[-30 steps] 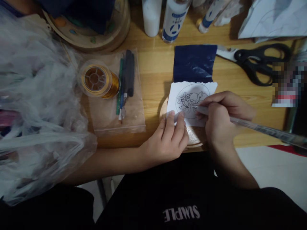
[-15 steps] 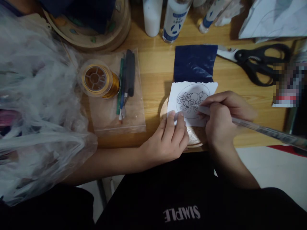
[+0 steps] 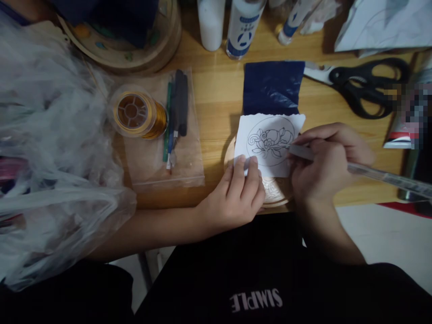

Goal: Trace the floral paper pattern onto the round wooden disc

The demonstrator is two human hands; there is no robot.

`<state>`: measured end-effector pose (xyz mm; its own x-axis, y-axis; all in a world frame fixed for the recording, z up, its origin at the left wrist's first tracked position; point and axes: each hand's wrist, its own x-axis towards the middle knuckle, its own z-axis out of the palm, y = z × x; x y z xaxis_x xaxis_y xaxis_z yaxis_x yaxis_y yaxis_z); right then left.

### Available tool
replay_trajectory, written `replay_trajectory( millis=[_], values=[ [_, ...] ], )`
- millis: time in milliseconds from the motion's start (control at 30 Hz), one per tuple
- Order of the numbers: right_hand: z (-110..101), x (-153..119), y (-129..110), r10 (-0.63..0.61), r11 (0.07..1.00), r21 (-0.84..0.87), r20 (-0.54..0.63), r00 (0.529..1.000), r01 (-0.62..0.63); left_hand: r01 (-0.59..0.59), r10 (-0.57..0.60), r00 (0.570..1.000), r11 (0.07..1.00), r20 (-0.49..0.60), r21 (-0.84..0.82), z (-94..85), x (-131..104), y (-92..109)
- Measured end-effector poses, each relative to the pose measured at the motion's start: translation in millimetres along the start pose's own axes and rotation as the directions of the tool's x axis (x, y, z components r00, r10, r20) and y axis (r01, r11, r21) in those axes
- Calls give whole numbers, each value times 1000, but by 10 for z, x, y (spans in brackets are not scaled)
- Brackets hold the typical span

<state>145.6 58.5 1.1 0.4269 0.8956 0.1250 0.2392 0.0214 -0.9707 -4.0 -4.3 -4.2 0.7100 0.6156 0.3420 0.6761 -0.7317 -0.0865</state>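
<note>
A white paper (image 3: 243,135) with a flower drawn inside a circle lies on a round wooden disc (image 3: 230,153). More line drawing shows on the disc below the paper's lower edge. My left hand (image 3: 238,193) rests on the lower left of the paper, open, fingertips pressing it and the disc. In my right hand (image 3: 324,166), closed around it, is a pen (image 3: 302,152) whose tip is at the right part of the drawing. A dark blue sheet (image 3: 272,87) sticks out from behind the paper's top edge.
Black-handled scissors (image 3: 366,85) lie right of the blue sheet. Bottles (image 3: 245,29) stand at the back. Left are a spool of golden wire (image 3: 140,114), a clear bag (image 3: 148,166) under brushes and tools, a round wooden container (image 3: 168,49) and a crumpled plastic bag (image 3: 60,135).
My right hand and the pen have moved right across the drawing, uncovering more of the flower. My left hand stays in place. The whole view has shifted slightly.
</note>
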Motion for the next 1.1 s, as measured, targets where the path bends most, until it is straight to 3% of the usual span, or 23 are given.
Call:
replay_trajectory(
  millis=[1100],
  values=[
    [-18, 13, 62, -66, 998, -5, -13, 998, 66, -1, 1, 1000, 1000, -4, 13, 17, -5, 8]
  ],
)
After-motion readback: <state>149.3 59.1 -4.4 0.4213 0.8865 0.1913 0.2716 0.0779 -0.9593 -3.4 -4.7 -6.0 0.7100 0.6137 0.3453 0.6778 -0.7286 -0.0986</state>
